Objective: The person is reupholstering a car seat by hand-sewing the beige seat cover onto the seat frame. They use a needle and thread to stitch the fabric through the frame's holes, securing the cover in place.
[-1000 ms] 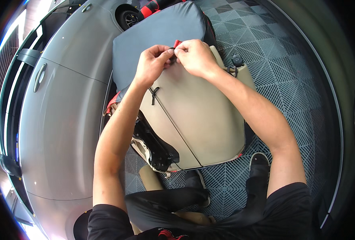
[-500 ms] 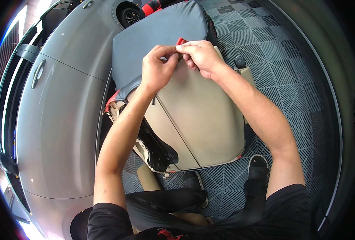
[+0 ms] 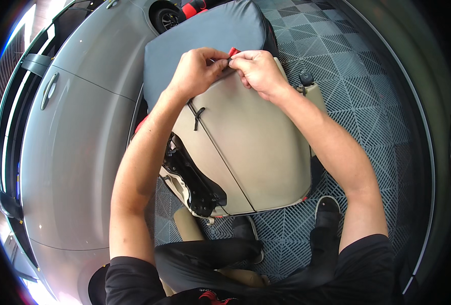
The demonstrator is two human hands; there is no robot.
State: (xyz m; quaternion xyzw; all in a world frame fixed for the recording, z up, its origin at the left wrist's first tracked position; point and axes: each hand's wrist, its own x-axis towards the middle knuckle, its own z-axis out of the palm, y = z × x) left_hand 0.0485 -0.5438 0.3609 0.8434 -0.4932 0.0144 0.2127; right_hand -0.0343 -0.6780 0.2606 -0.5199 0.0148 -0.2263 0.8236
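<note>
Fingertips meet at the far edge of the beige seat back [image 3: 256,137], where a small red strip [image 3: 233,51] sticks up between my hands. My left hand [image 3: 197,71] is closed in a pinch beside the strip. My right hand [image 3: 260,73] pinches at it from the other side; what lies right under the fingertips is partly hidden. A grey-blue seat cover [image 3: 200,38] lies over the seat's far part, smooth and leather-like. A thin black cord [image 3: 220,157] runs down the beige panel, with a knot [image 3: 198,118] near my left wrist.
A silver car [image 3: 78,132] stands close along the left. Black metal seat hardware [image 3: 190,178] shows at the seat's left side, and a beige rolled piece [image 3: 187,226] is on the floor. Patterned grey tiles [image 3: 367,127] cover the floor. Another dark vehicle edge [image 3: 413,91] curves along the right.
My left hand has shifted a little away and its forearm has swung left, uncovering the cord's knot. My right hand stays almost in place, still pinching by the red strip.
</note>
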